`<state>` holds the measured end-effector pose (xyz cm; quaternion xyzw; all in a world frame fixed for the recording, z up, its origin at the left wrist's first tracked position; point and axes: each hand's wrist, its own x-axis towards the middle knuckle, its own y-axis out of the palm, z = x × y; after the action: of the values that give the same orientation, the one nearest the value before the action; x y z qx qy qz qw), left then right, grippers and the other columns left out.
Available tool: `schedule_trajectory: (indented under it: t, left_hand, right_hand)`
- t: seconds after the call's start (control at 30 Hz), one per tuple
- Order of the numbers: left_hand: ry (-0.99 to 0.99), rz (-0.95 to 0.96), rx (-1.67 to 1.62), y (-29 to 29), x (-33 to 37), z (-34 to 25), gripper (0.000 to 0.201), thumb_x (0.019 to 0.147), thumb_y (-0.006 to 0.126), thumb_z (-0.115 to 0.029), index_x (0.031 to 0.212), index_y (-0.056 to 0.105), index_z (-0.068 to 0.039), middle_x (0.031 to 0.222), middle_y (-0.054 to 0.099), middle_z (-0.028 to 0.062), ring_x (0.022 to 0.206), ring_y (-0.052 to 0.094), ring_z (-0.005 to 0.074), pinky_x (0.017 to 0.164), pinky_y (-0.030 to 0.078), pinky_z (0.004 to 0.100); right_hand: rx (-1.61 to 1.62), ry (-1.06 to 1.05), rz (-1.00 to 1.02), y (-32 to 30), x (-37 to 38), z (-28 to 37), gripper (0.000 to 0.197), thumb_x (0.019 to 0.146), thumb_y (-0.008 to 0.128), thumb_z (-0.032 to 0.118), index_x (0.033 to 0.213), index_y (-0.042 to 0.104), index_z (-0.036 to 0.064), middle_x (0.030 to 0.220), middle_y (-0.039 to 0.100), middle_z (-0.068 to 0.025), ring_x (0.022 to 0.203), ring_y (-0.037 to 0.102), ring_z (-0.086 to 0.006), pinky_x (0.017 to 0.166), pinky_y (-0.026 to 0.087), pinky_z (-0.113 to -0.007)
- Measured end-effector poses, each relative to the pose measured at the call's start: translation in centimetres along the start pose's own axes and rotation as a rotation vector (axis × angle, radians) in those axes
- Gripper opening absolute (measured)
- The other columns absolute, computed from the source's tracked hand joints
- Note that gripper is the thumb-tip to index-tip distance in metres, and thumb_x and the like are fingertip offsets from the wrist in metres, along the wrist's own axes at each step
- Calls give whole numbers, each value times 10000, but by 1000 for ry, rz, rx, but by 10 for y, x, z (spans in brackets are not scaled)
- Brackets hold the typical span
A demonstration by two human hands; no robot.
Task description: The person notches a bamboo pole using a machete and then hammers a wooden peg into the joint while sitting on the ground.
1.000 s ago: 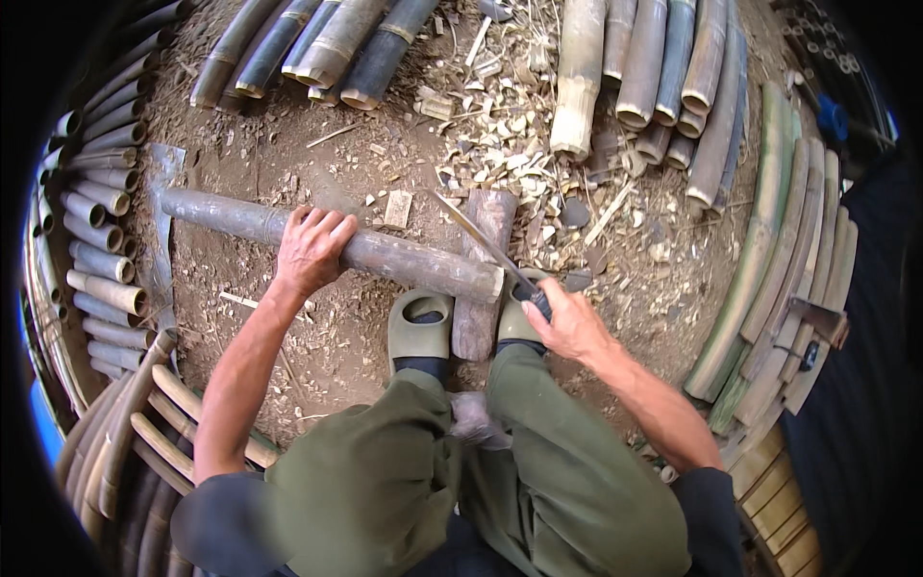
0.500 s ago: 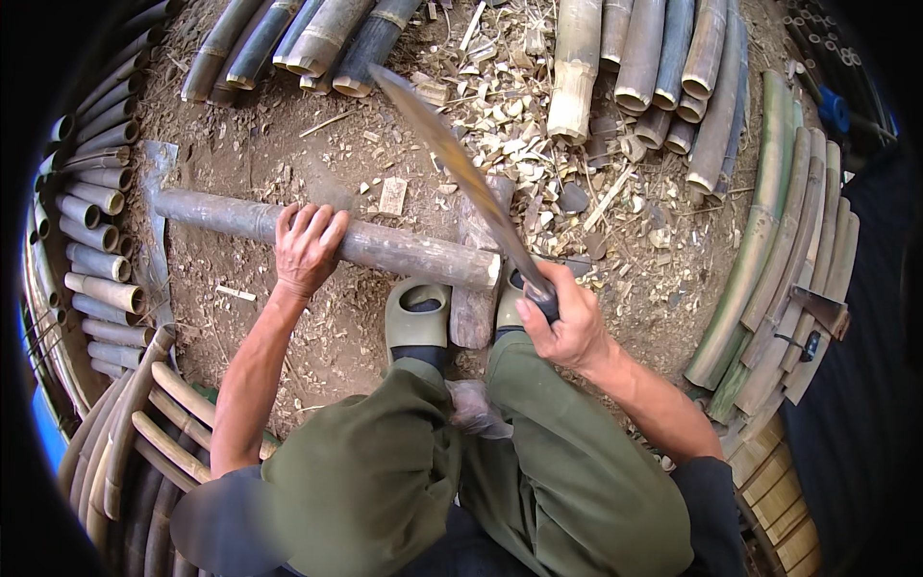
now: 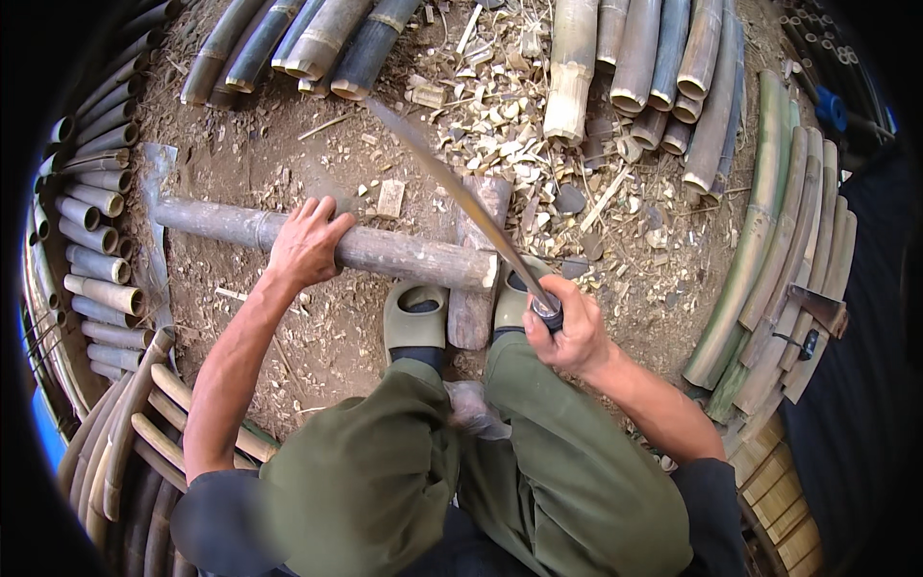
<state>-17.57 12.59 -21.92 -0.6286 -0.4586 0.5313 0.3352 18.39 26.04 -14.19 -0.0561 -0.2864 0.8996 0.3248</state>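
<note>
A thick grey-brown bamboo pole (image 3: pixel 409 260) lies crosswise before me. Its right end rests on a short wooden block (image 3: pixel 471 315) between my shoes, and its far left end reaches a flat grey strip (image 3: pixel 159 183). My left hand (image 3: pixel 310 245) is wrapped over the pole around its middle. In my right hand (image 3: pixel 572 329) I grip the dark handle of a machete (image 3: pixel 457 192). Its long blade slants up and to the left, above the pole's right end and apart from it, slightly blurred.
Bamboo poles lie in bundles at the far left (image 3: pixel 317 48), far right (image 3: pixel 639 67) and right side (image 3: pixel 769 250). A stack of cut bamboo (image 3: pixel 101 240) stands at the left. Wood chips (image 3: pixel 510 135) litter the dirt. A second blade tool (image 3: pixel 817 313) rests on the right bundle.
The machete's blade has tilted lower and turned more edge-on. My left hand has shifted a little on the pole, and its forearm has swung outward to the left.
</note>
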Motion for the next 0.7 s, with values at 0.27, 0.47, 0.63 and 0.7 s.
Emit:
schedule_trajectory:
  t: [0.27, 0.47, 0.63, 0.7]
  left_hand:
    - [-8, -36, 10, 11, -5, 0, 603, 649, 798, -116, 1203, 563, -158, 1017, 618, 70, 1038, 604, 280, 922, 460, 441]
    - [-6, -91, 41, 14, -3, -2, 508, 706, 740, -111, 1184, 572, -151, 1008, 618, 67, 1022, 610, 275, 925, 453, 436]
    - [7, -187, 32, 20, -7, -3, 471, 725, 725, -110, 1171, 578, -139, 981, 619, 61, 996, 615, 263, 929, 445, 437]
    - [10, -234, 50, 23, -10, -1, 453, 732, 718, -108, 1163, 580, -135, 972, 619, 59, 987, 615, 258, 929, 443, 437]
  right_hand:
    - [-129, 168, 207, -8, 21, 9, 319, 963, 636, 237, 1092, 539, -37, 788, 656, -214, 641, 695, -342, 521, 558, -411]
    - [-439, 456, 528, -1, -6, -32, 271, 957, 630, 254, 1043, 538, 15, 712, 648, -226, 640, 692, -387, 540, 543, -440]
    - [-92, 292, 282, -15, 26, 27, 286, 936, 658, 224, 1051, 537, -8, 755, 656, -229, 639, 687, -405, 551, 542, -453]
    - [-56, 126, 139, -13, 24, 34, 300, 931, 667, 221, 1057, 542, -21, 796, 664, -224, 635, 688, -400, 538, 548, -441]
